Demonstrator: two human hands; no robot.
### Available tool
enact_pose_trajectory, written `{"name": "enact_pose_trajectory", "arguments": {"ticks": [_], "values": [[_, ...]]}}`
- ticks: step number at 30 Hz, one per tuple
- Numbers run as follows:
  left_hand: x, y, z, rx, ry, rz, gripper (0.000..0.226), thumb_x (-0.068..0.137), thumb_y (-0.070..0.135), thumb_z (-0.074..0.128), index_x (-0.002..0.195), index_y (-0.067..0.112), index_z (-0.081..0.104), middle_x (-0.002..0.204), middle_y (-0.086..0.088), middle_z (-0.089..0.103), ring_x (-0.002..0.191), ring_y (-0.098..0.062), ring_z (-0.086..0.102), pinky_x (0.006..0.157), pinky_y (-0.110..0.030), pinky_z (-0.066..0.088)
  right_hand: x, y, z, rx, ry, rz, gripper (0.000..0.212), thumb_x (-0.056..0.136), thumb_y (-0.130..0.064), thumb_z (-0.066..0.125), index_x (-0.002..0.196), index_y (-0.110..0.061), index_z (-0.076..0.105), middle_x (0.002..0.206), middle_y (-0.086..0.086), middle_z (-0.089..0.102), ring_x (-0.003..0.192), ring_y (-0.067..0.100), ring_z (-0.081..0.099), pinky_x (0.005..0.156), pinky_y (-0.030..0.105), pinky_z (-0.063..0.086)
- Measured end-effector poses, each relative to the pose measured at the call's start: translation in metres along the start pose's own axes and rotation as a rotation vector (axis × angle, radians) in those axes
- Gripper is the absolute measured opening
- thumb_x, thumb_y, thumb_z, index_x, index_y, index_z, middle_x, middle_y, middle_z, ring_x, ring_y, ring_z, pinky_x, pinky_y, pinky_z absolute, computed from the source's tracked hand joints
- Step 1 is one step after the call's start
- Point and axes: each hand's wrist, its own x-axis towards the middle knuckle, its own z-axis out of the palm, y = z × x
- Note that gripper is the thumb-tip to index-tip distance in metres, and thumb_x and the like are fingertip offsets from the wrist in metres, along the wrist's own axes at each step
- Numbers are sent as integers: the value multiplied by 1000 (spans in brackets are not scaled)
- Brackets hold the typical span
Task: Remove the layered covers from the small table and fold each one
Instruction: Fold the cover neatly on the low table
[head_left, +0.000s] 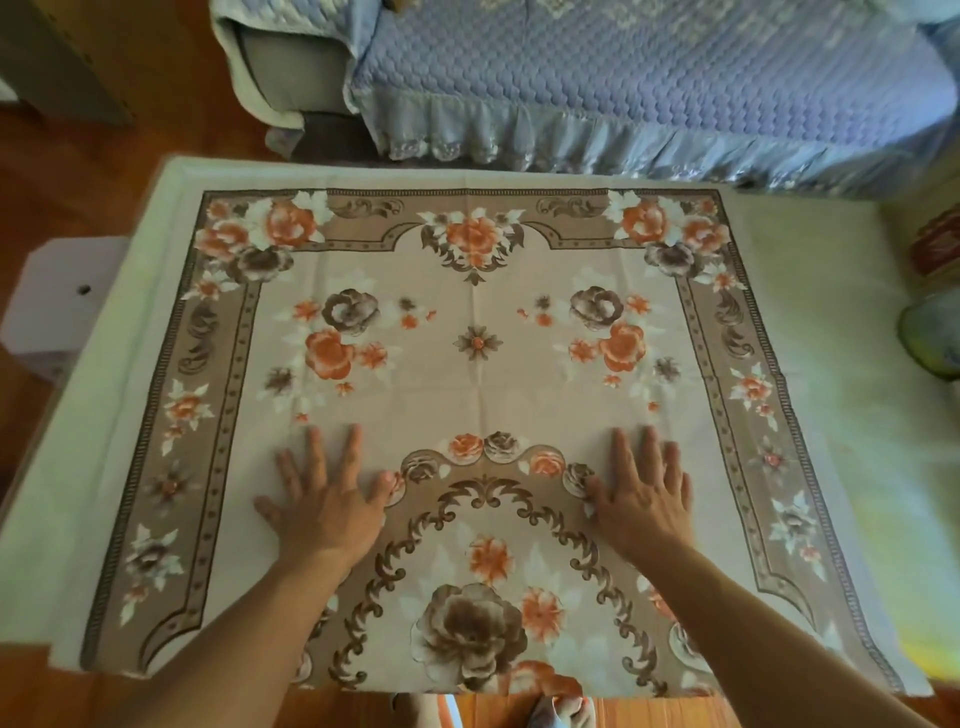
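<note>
A beige floral cover (478, 374) with orange and brown roses and a brown border lies spread flat over the small table. Under it a plain pale cover (810, 322) shows along the left, far and right sides. My left hand (324, 493) rests palm down on the floral cover, fingers spread, left of the middle. My right hand (641, 493) lies flat the same way to the right of the middle. Neither hand grips any cloth.
A sofa with a quilted blue cover (649, 73) stands just beyond the table's far edge. A white box (57, 296) sits on the wooden floor at the left. Coloured objects (932, 332) lie at the right edge. My feet show below the near edge.
</note>
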Motion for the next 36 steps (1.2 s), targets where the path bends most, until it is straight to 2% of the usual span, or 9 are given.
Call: {"name": "enact_pose_trajectory", "arguments": {"ticks": [23,25,26,28,29,30,32,35,36], "values": [[8,3,-17,-54,5,39,71,98,72,21,155,50,-15,166,3,-28,153,-35,-21,118,-70,2,9,-9,-20,56,14,20,76,99,-61,34,158,-33,-4,166,5,-19,152,33,-19,123,50,-4],[-16,-5,-13,-138,114,41,69,101,66,26,159,45,-4,169,-2,-16,155,-35,-11,121,-64,6,-13,-15,-18,83,98,1,69,100,-53,40,158,-28,11,167,9,0,153,33,-2,123,49,6],[-36,-12,-9,-199,187,32,68,102,60,32,161,39,4,170,-6,-6,156,-35,-3,123,-61,10,-32,-19,-15,130,180,-26,60,100,-47,44,153,-25,25,162,11,18,148,33,16,120,48,20],[-82,-41,9,-367,306,-50,67,101,46,50,159,29,23,166,-13,13,152,-38,14,121,-60,24,-84,-31,-2,314,310,-75,30,99,-34,50,125,-21,52,127,3,51,114,24,49,91,40,46],[-100,-66,26,-466,322,-141,68,97,40,58,157,27,27,163,-14,20,149,-40,23,116,-60,33,-112,-38,7,411,278,-50,14,98,-31,51,106,-21,57,106,-3,57,94,19,54,74,35,46],[-116,-90,40,-526,314,-256,73,93,39,62,155,28,27,160,-13,25,145,-40,32,111,-60,41,-138,-45,21,497,172,28,15,99,-31,50,91,-20,56,90,-5,60,80,19,56,64,34,43],[-137,-132,60,-645,297,-406,80,84,44,64,152,33,25,153,-12,36,135,-38,47,104,-55,49,-179,-54,52,678,-142,247,28,99,-35,51,80,-17,60,72,0,63,68,23,60,62,37,49],[-138,-170,53,-819,181,-561,47,92,23,69,133,5,55,127,-22,59,113,-40,60,95,-48,51,-204,-56,93,1198,-525,655,38,97,-43,60,105,-7,65,87,9,65,75,24,62,72,38,54],[-130,-186,52,-902,130,-628,39,90,26,71,123,7,61,120,-18,62,108,-37,61,94,-49,50,-204,-56,102,1407,-573,734,40,96,-43,63,113,-8,62,98,9,62,85,25,62,81,41,54]]}}
